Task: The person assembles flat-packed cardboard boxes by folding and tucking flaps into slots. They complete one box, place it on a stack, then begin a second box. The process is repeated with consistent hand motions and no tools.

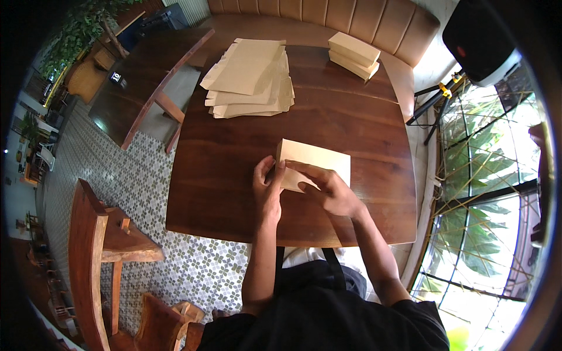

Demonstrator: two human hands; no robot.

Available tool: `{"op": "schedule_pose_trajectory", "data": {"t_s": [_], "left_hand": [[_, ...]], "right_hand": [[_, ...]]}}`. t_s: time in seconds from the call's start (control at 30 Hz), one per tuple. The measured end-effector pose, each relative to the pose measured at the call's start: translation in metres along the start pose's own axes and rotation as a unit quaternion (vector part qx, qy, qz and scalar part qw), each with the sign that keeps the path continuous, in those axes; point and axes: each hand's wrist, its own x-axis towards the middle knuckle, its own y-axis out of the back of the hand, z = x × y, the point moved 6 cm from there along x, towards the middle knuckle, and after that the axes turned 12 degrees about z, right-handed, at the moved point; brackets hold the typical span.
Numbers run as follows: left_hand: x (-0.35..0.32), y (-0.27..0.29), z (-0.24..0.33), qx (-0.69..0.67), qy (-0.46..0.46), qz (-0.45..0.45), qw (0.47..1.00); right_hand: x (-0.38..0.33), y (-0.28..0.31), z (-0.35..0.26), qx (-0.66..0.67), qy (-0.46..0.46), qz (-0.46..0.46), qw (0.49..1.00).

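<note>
A flat tan paper bag (319,161) lies on the dark wooden table (234,193) in front of me. My left hand (267,187) grips its lower left corner with fingers curled over the edge. My right hand (328,188) lies across the bag's near edge, fingers pointing left and pressing the paper down. A loose pile of flat tan paper bags (249,79) sits at the far left of the table. A short stack of folded tan bags (353,54) rests at the far right corner.
A padded brown bench (328,14) runs behind the table. A second wooden table (149,76) stands to the left, wooden chairs (102,251) at lower left on a patterned tile floor. A tripod (436,99) and a window with greenery lie to the right.
</note>
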Motion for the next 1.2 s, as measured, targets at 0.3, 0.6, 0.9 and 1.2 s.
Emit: {"op": "schedule_pose_trajectory", "data": {"t_s": [0.3,0.6,0.9,1.2], "left_hand": [[0.011,0.037,-0.005,-0.081,-0.026,0.024,0.996],[0.009,0.036,-0.002,-0.107,0.021,-0.072,0.991],[0.032,0.017,-0.006,0.024,-0.011,-0.126,0.992],[0.059,-0.010,-0.017,0.169,-0.176,-0.127,0.961]], "right_hand": [[-0.050,0.078,0.078,0.092,-0.247,0.298,0.918],[-0.029,0.068,0.079,0.117,-0.285,0.176,0.935],[-0.025,0.086,0.087,0.104,-0.227,0.193,0.949],[0.164,0.315,0.081,-0.002,-0.046,0.459,0.887]]}}
